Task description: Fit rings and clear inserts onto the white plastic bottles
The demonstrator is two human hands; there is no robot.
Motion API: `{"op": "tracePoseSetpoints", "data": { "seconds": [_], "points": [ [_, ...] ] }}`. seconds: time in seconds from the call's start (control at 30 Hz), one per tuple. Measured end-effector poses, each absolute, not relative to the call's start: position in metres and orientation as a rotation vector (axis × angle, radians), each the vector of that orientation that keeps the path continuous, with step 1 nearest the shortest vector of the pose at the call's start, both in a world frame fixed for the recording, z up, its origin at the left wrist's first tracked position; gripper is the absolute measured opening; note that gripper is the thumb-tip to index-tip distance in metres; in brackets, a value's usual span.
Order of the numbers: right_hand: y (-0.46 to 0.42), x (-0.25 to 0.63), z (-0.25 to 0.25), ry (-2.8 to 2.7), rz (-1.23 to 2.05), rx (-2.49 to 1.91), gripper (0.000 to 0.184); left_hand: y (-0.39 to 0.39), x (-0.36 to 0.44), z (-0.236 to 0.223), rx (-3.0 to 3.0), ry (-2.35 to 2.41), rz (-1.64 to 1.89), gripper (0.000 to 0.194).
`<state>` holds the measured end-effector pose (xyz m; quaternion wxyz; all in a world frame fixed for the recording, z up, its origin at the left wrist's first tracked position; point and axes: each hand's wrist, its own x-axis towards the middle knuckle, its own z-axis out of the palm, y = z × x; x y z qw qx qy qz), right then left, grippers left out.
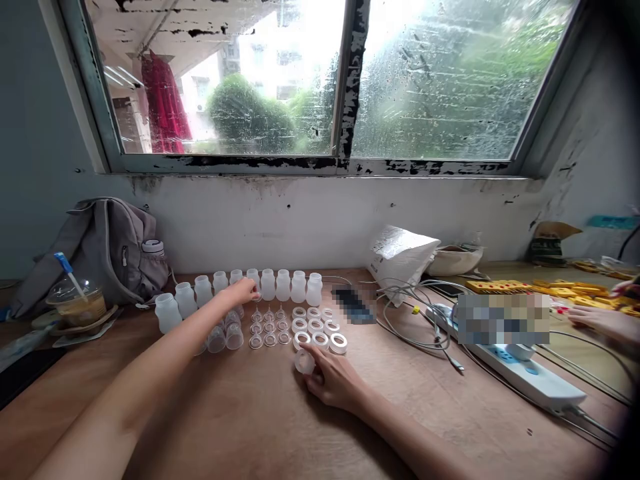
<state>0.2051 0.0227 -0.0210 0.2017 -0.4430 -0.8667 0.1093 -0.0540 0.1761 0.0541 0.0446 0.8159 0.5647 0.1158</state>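
Note:
My left hand (243,291) reaches to the row of frosted baby bottles (283,285) along the back, its fingers pinched together. A small clear piece seems to be at its fingertips, but I cannot make out what it is. In front of it lie clear bottle nipples (269,327) in neat rows. Under my left forearm stand several clear cups or covers (234,337), partly hidden. My right hand (333,375) is closed on a translucent round cap (305,362), held just in front of the white collar rings (315,326), which are set out in rows.
Tangled cables (425,333), a dark phone-like object (355,304) and a power strip (540,383) lie to the right. A drink cup (77,303) and grey backpack (120,247) are at left. Another person's hand (603,322) is near yellow pieces (575,291) at far right.

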Motion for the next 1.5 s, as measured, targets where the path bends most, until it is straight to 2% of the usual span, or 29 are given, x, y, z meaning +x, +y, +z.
{"op": "tracePoseSetpoints", "data": {
  "seconds": [0.13,0.37,0.6,0.77,0.93,1.03,1.27,1.5],
  "points": [
    [0.020,0.205,-0.019,-2.404,0.287,-1.236,0.055,0.196,-0.048,0.038,2.445,1.721,0.235,0.013],
    [0.023,0.203,-0.015,-2.381,0.370,-1.294,0.028,0.208,-0.041,0.028,2.427,1.688,0.193,0.020],
    [0.022,0.204,-0.013,-2.399,0.390,-1.252,0.018,0.202,-0.040,0.024,2.445,1.678,0.218,0.029],
    [0.023,0.205,-0.016,-2.380,0.369,-1.228,0.019,0.195,-0.040,0.026,2.624,1.721,0.269,0.031],
    [0.028,0.208,-0.022,-2.239,0.325,-1.230,0.019,0.181,-0.036,0.037,2.819,1.789,0.563,0.022],
    [0.036,0.213,-0.022,-2.032,0.194,-1.321,0.019,0.156,-0.028,0.038,2.891,1.778,0.795,0.030],
    [0.066,0.245,-0.030,-1.745,-0.085,-1.581,0.023,0.075,-0.006,-0.006,2.880,1.593,1.073,0.026],
    [0.108,0.269,-0.041,-1.844,-0.344,-1.794,0.039,0.056,-0.012,-0.023,2.793,1.634,1.213,0.021]
  ]
}}
